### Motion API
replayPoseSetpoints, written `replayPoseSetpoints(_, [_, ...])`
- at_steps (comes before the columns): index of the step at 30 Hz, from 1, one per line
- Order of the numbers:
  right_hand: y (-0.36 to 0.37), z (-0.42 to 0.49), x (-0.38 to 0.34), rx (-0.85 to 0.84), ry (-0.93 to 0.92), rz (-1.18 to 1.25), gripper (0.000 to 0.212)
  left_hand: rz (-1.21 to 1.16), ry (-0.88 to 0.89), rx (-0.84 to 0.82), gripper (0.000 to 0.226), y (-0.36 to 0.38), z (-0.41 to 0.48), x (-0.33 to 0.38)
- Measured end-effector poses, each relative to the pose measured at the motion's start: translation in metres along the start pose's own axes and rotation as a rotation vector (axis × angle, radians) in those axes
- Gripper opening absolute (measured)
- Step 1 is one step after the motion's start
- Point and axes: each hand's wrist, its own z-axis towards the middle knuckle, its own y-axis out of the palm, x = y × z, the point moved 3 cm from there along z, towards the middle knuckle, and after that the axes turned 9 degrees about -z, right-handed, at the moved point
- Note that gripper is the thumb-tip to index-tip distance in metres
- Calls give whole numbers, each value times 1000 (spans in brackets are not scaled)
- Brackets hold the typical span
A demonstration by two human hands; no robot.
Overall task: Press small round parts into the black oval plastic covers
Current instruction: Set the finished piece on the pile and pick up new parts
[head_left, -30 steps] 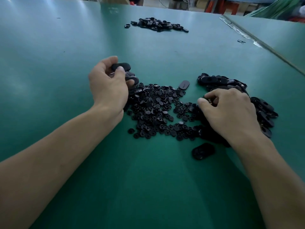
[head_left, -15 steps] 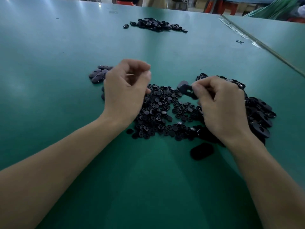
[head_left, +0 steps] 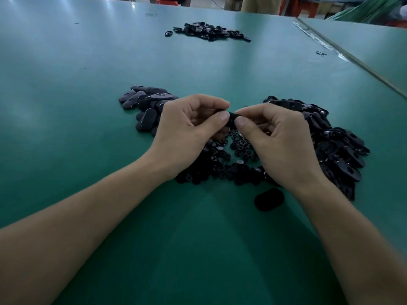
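Note:
My left hand [head_left: 187,130] and my right hand [head_left: 277,137] meet above the table's middle and both pinch one black oval cover [head_left: 231,116] between thumbs and fingers. Most of that cover is hidden by my fingertips. Under my hands lies a heap of small round black parts [head_left: 229,159]. A pile of oval covers [head_left: 337,146] lies to the right of my right hand. Another pile of oval covers [head_left: 147,104], lying smooth side up, sits to the left behind my left hand.
One oval cover [head_left: 268,199] lies alone near my right wrist. A further heap of black parts [head_left: 209,31] sits far back on the green table [head_left: 88,150]. A seam with a strip [head_left: 352,58] runs along the right, with a small clip [head_left: 321,53] beside it.
My left hand put a cover down on the left pile and came to the centre. My right hand picked a cover from the heap and lifted it; now both hands hold it.

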Motion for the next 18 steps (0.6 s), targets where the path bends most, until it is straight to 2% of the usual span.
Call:
replayPoseSetpoints(9, [-1, 0, 0, 56, 48, 124, 13, 17, 9, -5, 15, -2, 0, -1])
replayPoseSetpoints(15, [2, -2, -7, 60, -15, 115, 22, 89, 23, -39, 23, -1, -2, 1])
replayPoseSetpoints(18, [3, -3, -8, 45, -29, 74, 27, 113, 55, -42, 20, 1, -1, 2])
